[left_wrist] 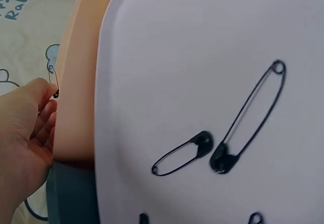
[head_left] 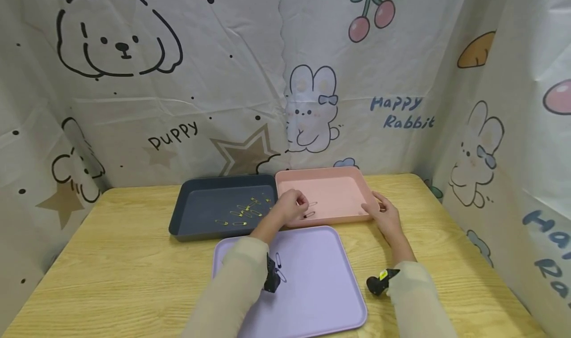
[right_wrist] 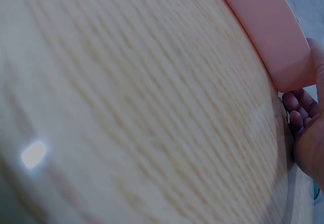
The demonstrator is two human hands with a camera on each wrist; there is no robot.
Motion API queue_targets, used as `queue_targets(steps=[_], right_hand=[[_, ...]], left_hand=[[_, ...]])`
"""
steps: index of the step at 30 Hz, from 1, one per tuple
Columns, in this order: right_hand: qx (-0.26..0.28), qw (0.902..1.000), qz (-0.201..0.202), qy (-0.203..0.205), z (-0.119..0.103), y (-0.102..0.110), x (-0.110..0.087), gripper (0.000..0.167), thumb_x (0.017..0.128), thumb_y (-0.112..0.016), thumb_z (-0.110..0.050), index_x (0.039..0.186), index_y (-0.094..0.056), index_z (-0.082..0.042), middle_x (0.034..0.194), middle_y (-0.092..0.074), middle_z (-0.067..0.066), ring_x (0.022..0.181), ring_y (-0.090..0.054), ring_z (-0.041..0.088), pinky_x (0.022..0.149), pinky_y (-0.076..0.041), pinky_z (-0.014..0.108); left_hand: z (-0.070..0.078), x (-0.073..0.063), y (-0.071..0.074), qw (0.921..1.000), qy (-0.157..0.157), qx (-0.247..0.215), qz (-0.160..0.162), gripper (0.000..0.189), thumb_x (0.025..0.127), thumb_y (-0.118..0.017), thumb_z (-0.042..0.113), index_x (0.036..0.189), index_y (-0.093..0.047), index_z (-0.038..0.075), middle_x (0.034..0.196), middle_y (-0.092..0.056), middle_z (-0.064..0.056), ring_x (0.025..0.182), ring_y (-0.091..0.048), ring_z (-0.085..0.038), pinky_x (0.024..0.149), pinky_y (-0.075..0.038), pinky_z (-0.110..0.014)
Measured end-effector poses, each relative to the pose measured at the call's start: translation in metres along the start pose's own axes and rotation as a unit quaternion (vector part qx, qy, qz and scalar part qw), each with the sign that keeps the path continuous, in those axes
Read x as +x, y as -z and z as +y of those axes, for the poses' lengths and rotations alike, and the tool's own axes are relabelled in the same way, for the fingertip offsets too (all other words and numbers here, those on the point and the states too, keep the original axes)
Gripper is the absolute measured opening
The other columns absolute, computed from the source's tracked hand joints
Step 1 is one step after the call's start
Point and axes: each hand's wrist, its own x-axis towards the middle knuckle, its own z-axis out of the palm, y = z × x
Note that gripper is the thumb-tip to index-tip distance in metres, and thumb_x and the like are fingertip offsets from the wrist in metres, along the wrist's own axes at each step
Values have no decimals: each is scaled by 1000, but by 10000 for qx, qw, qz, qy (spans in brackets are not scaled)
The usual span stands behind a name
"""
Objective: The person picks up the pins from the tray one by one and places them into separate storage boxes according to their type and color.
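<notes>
At the pink tray's point(head_left: 334, 189) left part: left hand point(head_left: 291, 205) pinching a black safety pin point(left_wrist: 56, 93)

Left forearm slants forward and rightward, fingers bent, thumb and fingertips clamped on the pin. Its long axis runs nearly upright in the left wrist view, coil end up, black cap down at the fingertips. Just below the grip, two more pins point(head_left: 305, 216) lie in the pink tray, long axes roughly crosswise. Left of the grip, a dark tray point(head_left: 196, 209) bears scattered yellow pins point(head_left: 245, 223). Bodyward of the grip, a lavender tray point(head_left: 321, 288) bears loose black pins point(left_wrist: 223, 161), two of them lying cap beside cap. Right of the grip, the right hand point(head_left: 387, 216) holds the pink tray's near right corner, forearm angled inward. Beyond hangs printed cloth point(head_left: 223, 90).
</notes>
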Motion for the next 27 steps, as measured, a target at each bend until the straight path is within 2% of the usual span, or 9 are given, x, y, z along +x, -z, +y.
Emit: queue_targets(steps=[9,12,19,27], right_hand=[[13,10000,4,-49,1,0,1,66,86,-65,-36,143,-39,-16,109,-44,8,91,-37,14,66,-36,16],[-12,10000,23,-25,2,0,2,67,85,-65,-37,143,-39,-17,108,-44,7,90,-38,13,65,-36,16],[10,10000,40,8,4,0,3,66,85,-65,-36,143,-40,-17,104,-44,5,86,-39,11,64,-37,15],[8,10000,20,-52,2,0,3,66,85,-66,-38,143,-40,-17,105,-43,5,88,-38,12,64,-36,16]], left_hand=[[-1,3,-8,9969,553,-467,313,13,89,-54,12,88,-63,4,82,-58,-5,75,-50,-15,71,-43,-28],[0,4,-10,9957,703,-448,393,12,90,-53,12,86,-62,4,79,-57,-4,74,-51,-15,71,-44,-28],[1,5,-12,9956,758,-287,475,12,89,-54,12,83,-62,5,75,-56,-3,71,-51,-15,68,-43,-28],[0,5,-10,9955,718,-449,433,12,92,-54,15,94,-61,5,86,-58,-5,78,-51,-16,72,-44,-29]])
